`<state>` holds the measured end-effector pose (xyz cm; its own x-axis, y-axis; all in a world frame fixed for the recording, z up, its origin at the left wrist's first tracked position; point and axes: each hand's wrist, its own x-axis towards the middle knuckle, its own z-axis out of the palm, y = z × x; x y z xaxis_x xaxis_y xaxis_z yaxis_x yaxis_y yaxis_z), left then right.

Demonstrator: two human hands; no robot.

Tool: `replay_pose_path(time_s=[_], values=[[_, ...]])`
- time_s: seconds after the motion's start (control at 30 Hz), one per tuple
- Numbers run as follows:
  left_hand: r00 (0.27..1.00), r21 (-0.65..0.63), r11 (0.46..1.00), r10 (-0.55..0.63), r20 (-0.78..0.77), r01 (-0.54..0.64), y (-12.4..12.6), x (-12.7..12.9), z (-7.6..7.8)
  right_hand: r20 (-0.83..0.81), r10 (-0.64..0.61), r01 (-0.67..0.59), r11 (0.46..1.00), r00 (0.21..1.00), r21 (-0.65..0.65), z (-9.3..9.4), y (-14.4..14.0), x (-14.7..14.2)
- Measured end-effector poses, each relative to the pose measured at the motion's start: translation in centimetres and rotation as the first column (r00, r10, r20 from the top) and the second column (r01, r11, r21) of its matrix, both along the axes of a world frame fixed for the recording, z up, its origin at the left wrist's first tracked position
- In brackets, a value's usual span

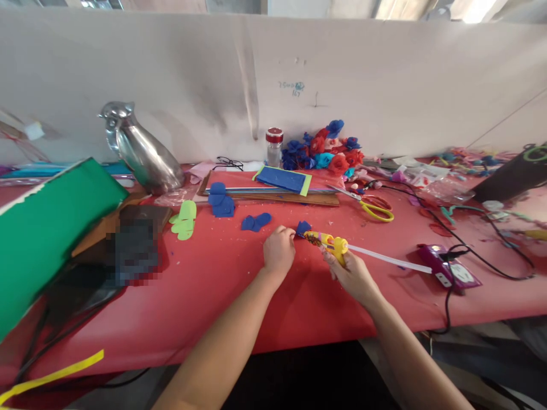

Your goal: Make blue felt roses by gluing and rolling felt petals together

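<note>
My right hand (pixel 351 274) is wrapped round a yellow hot glue gun (pixel 335 245), with a long white glue stick (pixel 388 258) running out of its back. The gun's nozzle meets a small blue paper flower (pixel 303 229). Pinched fingers of my left hand (pixel 280 250) hold that flower from the left, its lower part hidden by them. Just beyond my left hand lie a few blue paper petals (pixel 256 221). Farther left are a stack of blue petals (pixel 221 200) and light green paper pieces (pixel 184 221).
Scissors (pixel 370 206) lie behind the glue gun. A purple power socket (pixel 448 266) with black cables is at right. Paper flowers (pixel 329 149) and a lidded jar (pixel 274 147) stand by the wall. A metal jug (pixel 143 151) and green board (pixel 55 228) are left.
</note>
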<state>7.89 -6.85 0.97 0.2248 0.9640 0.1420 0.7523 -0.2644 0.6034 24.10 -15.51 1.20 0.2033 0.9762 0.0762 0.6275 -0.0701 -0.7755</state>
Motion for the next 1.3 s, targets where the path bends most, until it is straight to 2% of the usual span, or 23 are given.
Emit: replay_pose_path(time_s=[0.57, 0.7, 0.97, 1.3], values=[[1.0, -0.008, 1.0, -0.015, 0.003, 0.015, 0.0, 0.0, 0.1, 0.065, 0.002, 0.001, 0.999, 0.998, -0.042, -0.2, 0.0, -0.1], [1.0, 0.016, 1.0, -0.02, -0.008, 0.02, 0.1, -0.1, -0.2, 0.105, 0.014, -0.007, 0.997, 0.994, -0.074, 0.0, -0.1, -0.1], [1.0, 0.019, 0.999, -0.027, -0.014, 0.027, 0.2, -0.1, -0.2, 0.068, -0.02, 0.025, 0.997, 0.997, -0.074, 0.9, -1.3, 0.1], [0.998, -0.003, 1.0, -0.028, -0.054, 0.027, 0.2, -0.1, 0.2, 0.182, -0.011, 0.021, 0.998, 0.983, -0.054, 0.4, 0.1, -0.3]])
